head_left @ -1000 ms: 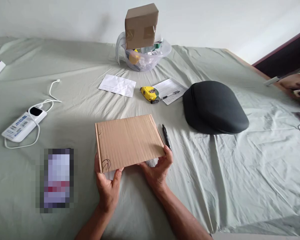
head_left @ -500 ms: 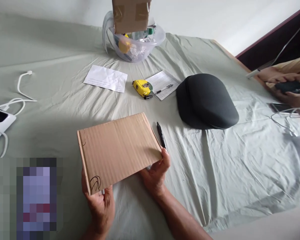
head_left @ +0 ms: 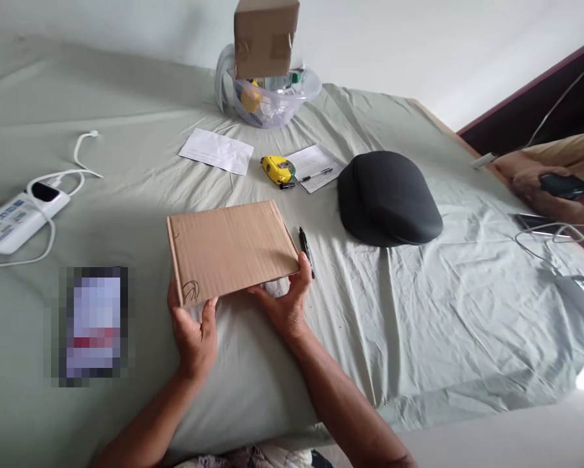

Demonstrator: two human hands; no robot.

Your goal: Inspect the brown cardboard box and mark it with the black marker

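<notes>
A flat brown cardboard box (head_left: pixel 233 250) is held between both hands, its near left corner marked with black pen curves. My left hand (head_left: pixel 194 335) grips that corner, thumb at the near edge and fingers partly hidden behind the side. At the near right corner, my right hand (head_left: pixel 286 302) is closed on the box, thumb against its edge and the other fingers partly underneath. Something whitish shows beneath the box by the right hand; I cannot make it out. A black marker pen (head_left: pixel 305 247) lies on the sheet just right of the box.
Beyond the box are a paper sheet (head_left: pixel 217 151), a yellow tape measure (head_left: pixel 277 169) and a printed form (head_left: pixel 316 162) with a pen. A black case (head_left: pixel 389 198) sits right; a white power bank (head_left: pixel 23 218) and blurred phone (head_left: pixel 94 325) lie left. Another person's hand (head_left: pixel 535 182) holds a dark object.
The camera view has shifted, showing more of the near table edge and my forearms. Both hands keep hold of the cardboard box, which appears slightly smaller and flatter in view.
</notes>
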